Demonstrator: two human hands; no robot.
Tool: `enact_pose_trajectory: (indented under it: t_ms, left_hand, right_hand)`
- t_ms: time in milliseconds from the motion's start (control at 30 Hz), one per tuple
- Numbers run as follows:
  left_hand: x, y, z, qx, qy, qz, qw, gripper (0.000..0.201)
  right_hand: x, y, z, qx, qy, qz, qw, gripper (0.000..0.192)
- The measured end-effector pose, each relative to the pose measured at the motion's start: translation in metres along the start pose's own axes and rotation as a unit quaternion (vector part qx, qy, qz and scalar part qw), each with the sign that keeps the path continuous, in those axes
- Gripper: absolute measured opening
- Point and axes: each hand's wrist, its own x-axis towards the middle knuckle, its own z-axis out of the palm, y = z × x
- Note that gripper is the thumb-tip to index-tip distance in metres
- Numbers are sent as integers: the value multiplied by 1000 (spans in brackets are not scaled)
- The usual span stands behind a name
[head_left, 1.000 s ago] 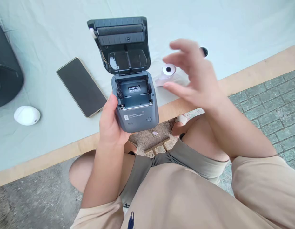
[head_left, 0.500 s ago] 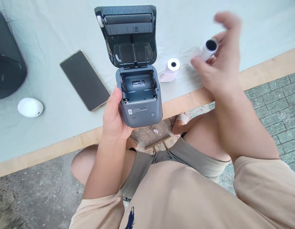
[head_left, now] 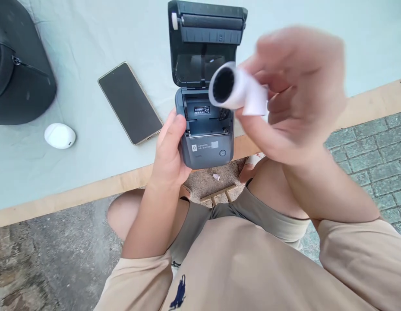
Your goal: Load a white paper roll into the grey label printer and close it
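My left hand (head_left: 169, 151) grips a small dark grey printer (head_left: 208, 144) by its left side, just over the table's front edge. Its lid (head_left: 205, 41) stands open and the paper bay below it holds no roll. My right hand (head_left: 294, 95), blurred, holds a white paper roll (head_left: 235, 90) by its right end. The roll hangs close above the bay's right side, its dark core facing me. A loose flap of paper hangs from the roll.
A phone (head_left: 131, 103) lies screen-up on the pale cloth (head_left: 90, 43) left of the printer. A white egg-shaped object (head_left: 59, 135) and a black bag (head_left: 19, 73) sit at the far left. The wooden table edge (head_left: 74, 196) runs above my knees; paving lies below.
My right hand reached to the far right of the table, picked up a paper roll, and has brought it back over the printer. The second roll on the cloth is now hidden.
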Motion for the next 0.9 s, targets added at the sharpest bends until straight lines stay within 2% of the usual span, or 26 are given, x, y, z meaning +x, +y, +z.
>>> enact_pose_trajectory:
  t_ms: [100, 200, 367, 533, 600, 700, 767, 900]
  left_hand:
    - [-1, 0, 1, 18, 8, 16, 1000, 24]
    - [-2, 2, 3, 55, 5, 18, 998, 26]
    - [-3, 3, 5, 66, -14, 18, 998, 26]
    - [-2, 1, 2, -2, -12, 9, 1000, 26]
    - [-3, 1, 0, -20, -18, 6, 1000, 25]
    - [-4, 2, -2, -8, -30, 9, 999, 27]
    - [-5, 2, -3, 10, -23, 13, 1000, 30]
    - [-6, 1, -3, 41, -20, 27, 999, 34]
  right_hand:
    - [4, -3, 10, -68, -30, -66, 995, 28]
    - [8, -3, 14, -155, -52, -45, 986, 20]
    - [7, 1, 15, -156, -62, -71, 983, 5]
    - [-2, -4, 19, -166, -26, -122, 978, 5]
    - [-6, -7, 22, -170, -44, -147, 973, 4]
    - [-11, -8, 22, -173, -77, -183, 965, 15]
    - [-11, -6, 19, -155, -62, -184, 969, 16]
    - [-12, -1, 13, -167, -47, -140, 975, 11]
